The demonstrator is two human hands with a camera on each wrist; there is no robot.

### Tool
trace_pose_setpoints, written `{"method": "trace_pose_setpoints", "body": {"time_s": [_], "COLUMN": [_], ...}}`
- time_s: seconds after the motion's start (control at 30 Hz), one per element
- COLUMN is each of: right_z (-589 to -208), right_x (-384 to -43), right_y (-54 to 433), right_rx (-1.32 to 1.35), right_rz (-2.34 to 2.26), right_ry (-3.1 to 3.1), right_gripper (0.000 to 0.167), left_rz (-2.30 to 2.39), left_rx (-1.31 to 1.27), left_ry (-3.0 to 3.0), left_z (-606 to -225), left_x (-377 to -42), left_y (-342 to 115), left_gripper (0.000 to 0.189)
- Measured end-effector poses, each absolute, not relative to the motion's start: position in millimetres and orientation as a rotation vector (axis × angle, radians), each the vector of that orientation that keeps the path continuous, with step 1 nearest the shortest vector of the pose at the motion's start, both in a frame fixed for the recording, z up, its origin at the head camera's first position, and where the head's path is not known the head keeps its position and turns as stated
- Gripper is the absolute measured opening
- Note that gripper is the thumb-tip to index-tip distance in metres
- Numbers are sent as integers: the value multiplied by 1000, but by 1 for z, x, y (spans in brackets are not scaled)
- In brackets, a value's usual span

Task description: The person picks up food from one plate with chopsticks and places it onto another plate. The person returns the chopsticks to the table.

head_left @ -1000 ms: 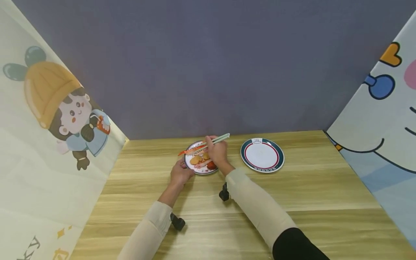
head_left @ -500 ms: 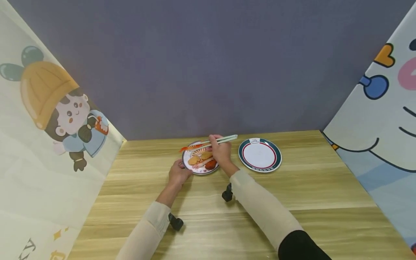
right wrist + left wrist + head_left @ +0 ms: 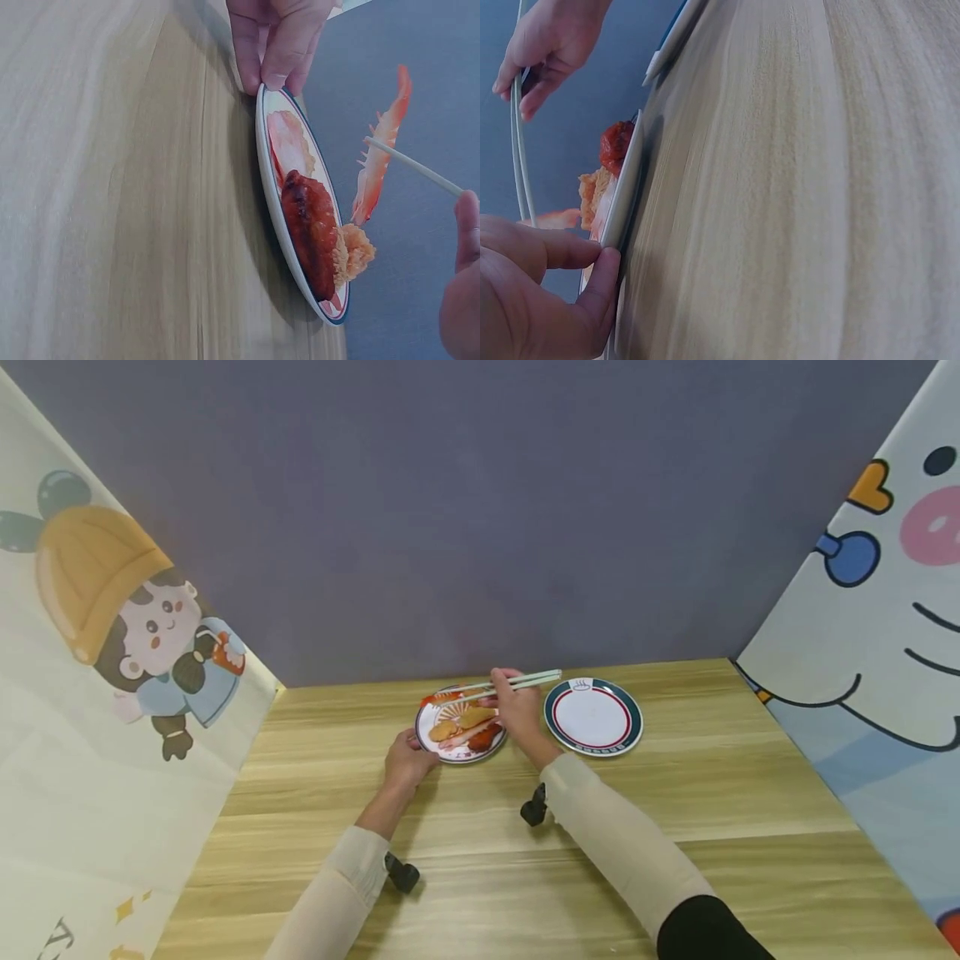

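My left hand pinches the near-left rim of a small round plate between thumb and fingers. Green-white chopsticks are held in my right hand, above the plate's right side. Between their tips hangs an orange-and-white shrimp, raised over the plate's far side; one chopstick is partly hidden behind it in the right wrist view. On the plate lie a glossy red-brown chicken wing, breaded golden pieces and a pale pink strip.
To the right of my right hand stands a larger white plate with a dark green and red border. Both plates are near the back of the wood-grain table, close to a grey wall. Printed panels flank the table.
My right hand has moved rightward with the chopsticks, drawing the shrimp from beyond the plate's left edge to over the plate. The left hand keeps its grip; the head view has shifted slightly.
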State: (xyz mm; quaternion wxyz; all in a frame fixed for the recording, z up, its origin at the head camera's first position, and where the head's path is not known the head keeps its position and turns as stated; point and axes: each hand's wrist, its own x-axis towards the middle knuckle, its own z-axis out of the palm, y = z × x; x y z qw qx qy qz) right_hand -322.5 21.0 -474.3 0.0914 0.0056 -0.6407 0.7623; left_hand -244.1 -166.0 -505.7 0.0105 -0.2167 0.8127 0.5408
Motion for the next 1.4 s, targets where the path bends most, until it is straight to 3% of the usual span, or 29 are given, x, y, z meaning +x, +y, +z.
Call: {"method": "trace_pose_setpoints", "body": {"time_s": [0.63, 1.4], "right_z": [-464, -458], "right_x": [-316, -299], "right_y": [65, 150], "right_rx": [24, -14], "right_rz": [2323, 2289], "right_ry": [-1873, -1807], "right_gripper": [31, 18], "left_rz": [1663, 1648], "left_rx": [-662, -647], "left_ry": [2533, 2552], "left_z": [-503, -506], "left_x": [-244, -244], "left_y": [-167, -170], "left_gripper": [84, 84]}}
